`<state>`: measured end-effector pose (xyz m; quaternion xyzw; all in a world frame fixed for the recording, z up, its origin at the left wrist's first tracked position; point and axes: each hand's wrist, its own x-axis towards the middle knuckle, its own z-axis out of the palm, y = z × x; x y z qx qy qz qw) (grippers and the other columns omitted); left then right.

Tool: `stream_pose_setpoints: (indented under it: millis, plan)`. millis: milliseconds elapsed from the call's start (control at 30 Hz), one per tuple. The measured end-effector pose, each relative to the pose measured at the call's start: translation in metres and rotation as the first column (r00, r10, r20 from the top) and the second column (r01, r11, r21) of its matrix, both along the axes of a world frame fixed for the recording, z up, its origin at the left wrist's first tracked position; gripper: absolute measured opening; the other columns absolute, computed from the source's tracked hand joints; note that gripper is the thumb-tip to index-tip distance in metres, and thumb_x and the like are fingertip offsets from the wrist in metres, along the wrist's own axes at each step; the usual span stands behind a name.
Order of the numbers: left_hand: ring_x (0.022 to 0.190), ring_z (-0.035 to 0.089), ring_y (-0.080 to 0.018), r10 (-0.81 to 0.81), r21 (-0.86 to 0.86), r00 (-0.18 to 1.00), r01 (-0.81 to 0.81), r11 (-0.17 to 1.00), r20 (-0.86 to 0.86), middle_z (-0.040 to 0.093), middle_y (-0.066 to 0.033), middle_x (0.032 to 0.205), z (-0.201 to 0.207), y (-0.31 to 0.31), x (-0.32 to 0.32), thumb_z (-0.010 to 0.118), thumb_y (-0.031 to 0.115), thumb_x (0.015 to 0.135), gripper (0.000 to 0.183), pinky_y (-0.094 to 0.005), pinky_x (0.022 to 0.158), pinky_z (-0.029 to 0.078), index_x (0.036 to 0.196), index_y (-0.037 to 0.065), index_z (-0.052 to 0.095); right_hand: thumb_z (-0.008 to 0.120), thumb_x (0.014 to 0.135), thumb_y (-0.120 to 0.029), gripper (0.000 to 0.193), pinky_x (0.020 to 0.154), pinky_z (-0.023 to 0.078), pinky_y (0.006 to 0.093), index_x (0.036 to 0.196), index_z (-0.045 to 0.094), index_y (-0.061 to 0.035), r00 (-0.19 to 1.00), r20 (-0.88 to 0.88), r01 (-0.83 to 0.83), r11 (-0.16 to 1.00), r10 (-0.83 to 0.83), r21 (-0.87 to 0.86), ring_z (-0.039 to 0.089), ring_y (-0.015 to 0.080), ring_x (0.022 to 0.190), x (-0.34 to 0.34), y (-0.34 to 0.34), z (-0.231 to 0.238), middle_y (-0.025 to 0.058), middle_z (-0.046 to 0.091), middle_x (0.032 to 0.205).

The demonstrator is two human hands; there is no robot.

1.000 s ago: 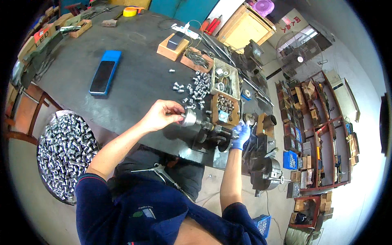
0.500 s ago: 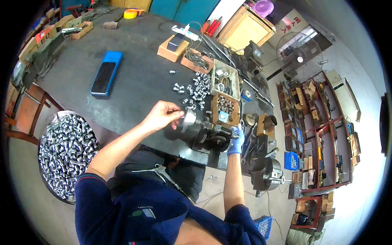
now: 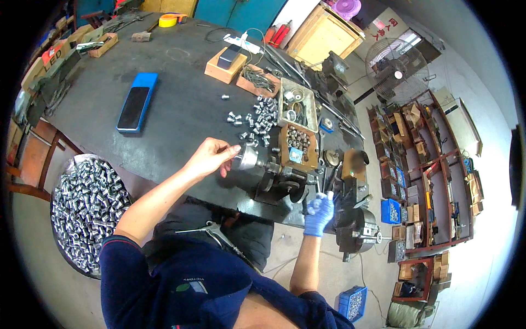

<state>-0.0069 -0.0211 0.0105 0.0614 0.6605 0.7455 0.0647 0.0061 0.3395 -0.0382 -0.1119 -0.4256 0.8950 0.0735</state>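
Holding the bare left hand [image 3: 211, 157] at the front of the chuck [image 3: 249, 158], near the table's [image 3: 181, 109] near edge, with thumb and fingertips drawn together; cannot tell whether pinching a part. Holding the gloved right hand [image 3: 318, 213] well right of the chuck, with curled fingers, close by a lever [image 3: 318, 185]; cannot tell whether grasping it. Can also see, right of the chuck, 1 black wheel [image 3: 296, 192] and 1 box [image 3: 310, 165]; beyond it, loose parts [image 3: 264, 111]; well left, a heap of parts [image 3: 87, 216].
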Motion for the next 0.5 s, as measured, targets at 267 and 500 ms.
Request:
stream_pose_setpoints:
  millis: [267,500]
  plan:
    - [0.047,0.054,-0.0115,0.048,-0.053,0.999,-0.049,0.997,-0.015,0.055,-0.0061,0.057,0.007,-0.012,0.005,0.06,0.033,0.084,0.038,-0.0234,0.041,0.042,0.07,-0.003,0.059,0.056,0.086,-0.031,0.024,0.042,0.035,0.0196,0.078,0.057,-0.0086,0.975,0.127,0.113,0.904,-0.18,0.412,0.043,0.0048,0.045,-0.104,-0.011,-0.017,-0.0031,0.051,0.059]
    - [0.048,0.05,-0.0103,0.489,-0.267,0.866,-0.497,0.826,-0.102,0.054,-0.003,0.055,0.007,-0.117,0.071,0.057,0.022,0.085,0.026,-0.0233,0.046,0.039,0.076,-0.002,0.059,0.051,0.089,-0.029,0.023,0.049,0.035,0.0201,0.082,0.054,-0.0064,0.943,-0.317,0.098,0.995,-0.099,-0.02,0.037,0.0032,0.048,-0.047,-0.023,0.055,-0.0024,0.044,0.061]
